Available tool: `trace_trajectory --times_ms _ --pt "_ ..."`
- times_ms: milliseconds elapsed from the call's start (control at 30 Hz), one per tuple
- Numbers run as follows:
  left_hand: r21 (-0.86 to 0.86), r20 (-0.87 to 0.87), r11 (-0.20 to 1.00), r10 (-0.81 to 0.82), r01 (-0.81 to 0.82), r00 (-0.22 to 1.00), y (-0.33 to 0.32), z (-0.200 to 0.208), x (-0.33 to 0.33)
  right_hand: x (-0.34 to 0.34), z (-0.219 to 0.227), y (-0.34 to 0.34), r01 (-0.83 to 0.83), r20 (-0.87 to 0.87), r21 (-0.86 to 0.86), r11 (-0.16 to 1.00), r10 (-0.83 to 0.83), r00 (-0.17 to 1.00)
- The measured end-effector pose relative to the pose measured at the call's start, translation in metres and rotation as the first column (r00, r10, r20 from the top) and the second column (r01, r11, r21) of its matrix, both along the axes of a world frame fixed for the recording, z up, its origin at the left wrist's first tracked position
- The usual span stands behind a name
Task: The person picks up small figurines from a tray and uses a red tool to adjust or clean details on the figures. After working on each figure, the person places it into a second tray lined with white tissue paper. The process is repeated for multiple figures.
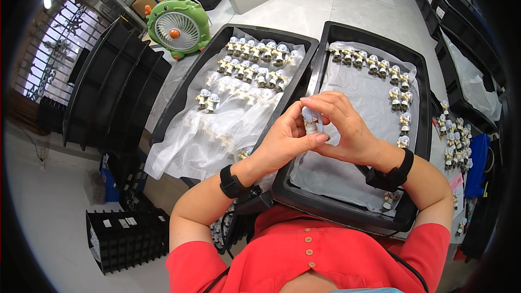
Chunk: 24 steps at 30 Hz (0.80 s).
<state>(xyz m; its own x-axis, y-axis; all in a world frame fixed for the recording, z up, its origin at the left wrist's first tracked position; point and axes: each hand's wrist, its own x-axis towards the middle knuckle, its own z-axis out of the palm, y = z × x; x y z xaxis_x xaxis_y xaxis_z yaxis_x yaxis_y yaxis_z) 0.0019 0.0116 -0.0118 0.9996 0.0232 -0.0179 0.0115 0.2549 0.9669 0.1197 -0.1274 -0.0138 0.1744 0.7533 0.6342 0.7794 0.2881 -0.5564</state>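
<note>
In the head view, I hold a small pale-haired figurine [311, 121] at the middle of the frame, over the left edge of the right-hand black tray [427, 92]. My left hand [285, 138] pinches it, thumb at the lower body and fingers bent behind; my right hand [350, 133] curls in from the other side, fingers closed over the head — whether that thumb touches it, I cannot tell.

By my judgement, this tray is at an early stage. A row of standing figurines [373, 65] runs along its top edge and turns down its right side, and one more figurine [389, 201] sits near the lower right corner. Most of the white paper lining [350, 95] lies bare, so plenty of room seems left to fill.

The left-hand black tray [190, 84], left of centre, looks much further along: uncovered rows of figurines [252, 51] stand at its top, more show dimly under a translucent sheet [179, 146], and a pair of figurines [208, 101] shows clearly at its left side. At the right of the frame, a cluster of loose figurines [458, 138] stands outside both trays — probably part of what remains.
</note>
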Motion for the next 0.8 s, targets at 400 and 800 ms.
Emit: trace_trajectory --times_ms 400,800 --pt "0.013 -0.015 1.000 0.006 -0.006 1.000 0.0007 -0.0012 0.0005 0.0006 -0.0034 0.0013 0.005 0.013 0.009 1.000 -0.005 1.000" --pt "-0.007 -0.033 1.000 0.027 -0.027 0.999 -0.0002 -0.0020 0.0002 -0.0003 -0.0020 0.0011 -0.004 0.015 -0.012 1.000 0.004 1.000"
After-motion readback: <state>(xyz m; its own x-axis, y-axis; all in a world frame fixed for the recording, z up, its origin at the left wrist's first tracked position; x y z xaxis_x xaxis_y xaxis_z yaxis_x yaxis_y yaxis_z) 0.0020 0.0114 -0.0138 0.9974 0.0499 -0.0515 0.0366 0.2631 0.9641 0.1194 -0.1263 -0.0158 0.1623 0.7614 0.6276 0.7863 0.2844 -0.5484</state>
